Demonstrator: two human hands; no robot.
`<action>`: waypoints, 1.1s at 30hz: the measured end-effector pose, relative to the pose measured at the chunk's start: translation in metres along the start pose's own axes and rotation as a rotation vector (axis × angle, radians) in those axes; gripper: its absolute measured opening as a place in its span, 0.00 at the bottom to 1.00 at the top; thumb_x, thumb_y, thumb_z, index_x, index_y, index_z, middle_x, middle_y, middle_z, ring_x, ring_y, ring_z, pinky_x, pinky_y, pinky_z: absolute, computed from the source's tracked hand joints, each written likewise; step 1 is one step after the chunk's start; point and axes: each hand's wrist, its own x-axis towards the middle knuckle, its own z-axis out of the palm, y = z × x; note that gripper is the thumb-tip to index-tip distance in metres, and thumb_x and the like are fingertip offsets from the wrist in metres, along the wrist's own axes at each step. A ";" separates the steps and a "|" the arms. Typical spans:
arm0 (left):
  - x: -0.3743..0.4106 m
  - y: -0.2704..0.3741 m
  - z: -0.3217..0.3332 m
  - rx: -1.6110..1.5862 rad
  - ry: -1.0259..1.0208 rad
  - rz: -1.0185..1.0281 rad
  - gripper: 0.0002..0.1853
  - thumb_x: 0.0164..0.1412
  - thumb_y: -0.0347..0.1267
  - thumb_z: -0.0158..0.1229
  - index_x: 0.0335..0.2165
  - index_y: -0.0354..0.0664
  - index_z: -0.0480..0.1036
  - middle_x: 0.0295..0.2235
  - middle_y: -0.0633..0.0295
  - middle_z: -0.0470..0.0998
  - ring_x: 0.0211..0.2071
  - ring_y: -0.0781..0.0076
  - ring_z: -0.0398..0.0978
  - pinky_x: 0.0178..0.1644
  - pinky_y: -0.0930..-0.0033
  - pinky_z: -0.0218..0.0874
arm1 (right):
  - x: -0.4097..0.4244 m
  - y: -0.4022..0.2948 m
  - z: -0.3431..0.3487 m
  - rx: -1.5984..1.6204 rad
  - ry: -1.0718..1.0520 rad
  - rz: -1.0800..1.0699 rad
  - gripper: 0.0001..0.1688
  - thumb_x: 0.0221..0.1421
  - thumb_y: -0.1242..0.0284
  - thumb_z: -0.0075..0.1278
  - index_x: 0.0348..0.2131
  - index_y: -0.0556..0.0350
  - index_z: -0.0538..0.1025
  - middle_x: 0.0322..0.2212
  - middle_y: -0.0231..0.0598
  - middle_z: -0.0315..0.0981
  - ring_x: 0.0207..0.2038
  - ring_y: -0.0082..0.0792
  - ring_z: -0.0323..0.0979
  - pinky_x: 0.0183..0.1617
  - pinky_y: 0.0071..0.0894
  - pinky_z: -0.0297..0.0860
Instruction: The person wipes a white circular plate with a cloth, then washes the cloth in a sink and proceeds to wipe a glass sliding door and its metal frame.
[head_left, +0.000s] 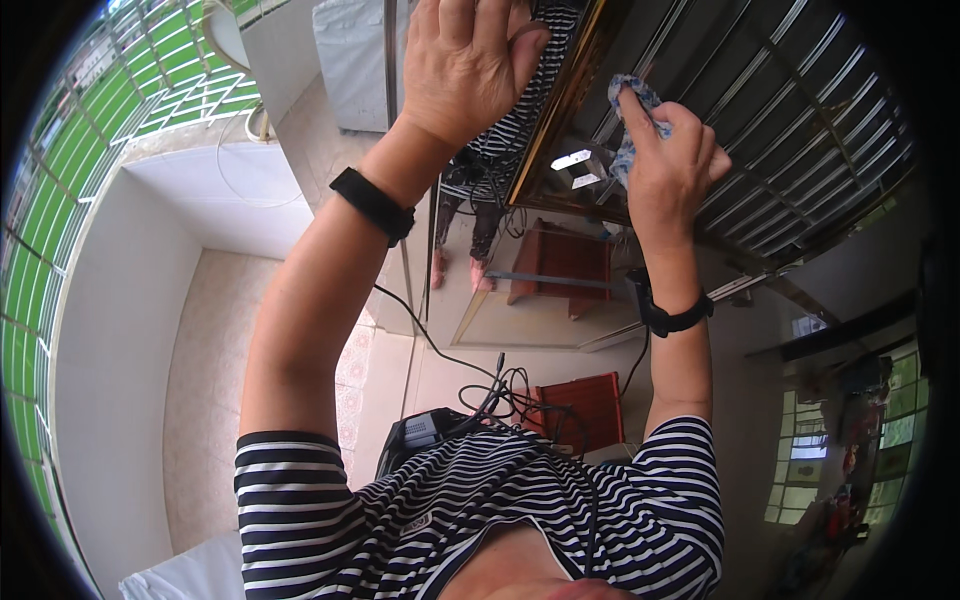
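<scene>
At the top centre, my left hand (469, 64) is raised against a reflective glass panel, its fingertips cut off by the picture's top edge; I see nothing in it. My right hand (671, 150) presses a crumpled blue-and-white patterned cloth (622, 161) to dark reflective glass (750, 97), index finger extended over it. A gold-brown frame strip (559, 101) runs slantwise between the two hands. The glass mirrors a striped shirt, legs and pink footwear. Black straps circle both wrists.
Below the glass stands a red wooden stool (581, 409), its reflection above it. Black cables (499, 401) hang tangled before my shirt, beside a black device (420, 431). To the left are a low white wall (112, 315), a tiled floor (214, 360) and a white window grille (45, 247).
</scene>
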 end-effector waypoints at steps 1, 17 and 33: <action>0.002 0.002 -0.001 0.009 -0.018 -0.012 0.35 0.63 0.38 0.55 0.63 0.34 0.57 0.64 0.42 0.56 0.65 0.44 0.55 0.65 0.49 0.50 | 0.023 0.014 -0.002 -0.044 0.056 -0.039 0.25 0.51 0.75 0.58 0.47 0.27 0.82 0.38 0.21 0.65 0.40 0.28 0.65 0.46 0.36 0.53; -0.001 -0.005 0.003 -0.034 0.046 0.011 0.36 0.64 0.38 0.56 0.64 0.33 0.55 0.64 0.39 0.56 0.64 0.42 0.57 0.65 0.50 0.52 | -0.022 -0.033 -0.003 0.457 -0.221 0.075 0.09 0.52 0.75 0.58 0.36 0.52 0.81 0.35 0.33 0.66 0.42 0.36 0.67 0.48 0.38 0.54; 0.001 -0.002 -0.004 -0.007 0.022 -0.007 0.34 0.66 0.37 0.54 0.64 0.33 0.54 0.64 0.38 0.56 0.61 0.41 0.59 0.64 0.50 0.53 | -0.036 -0.027 -0.009 0.197 -0.259 0.099 0.09 0.54 0.76 0.52 0.37 0.56 0.77 0.39 0.38 0.65 0.43 0.39 0.66 0.50 0.42 0.57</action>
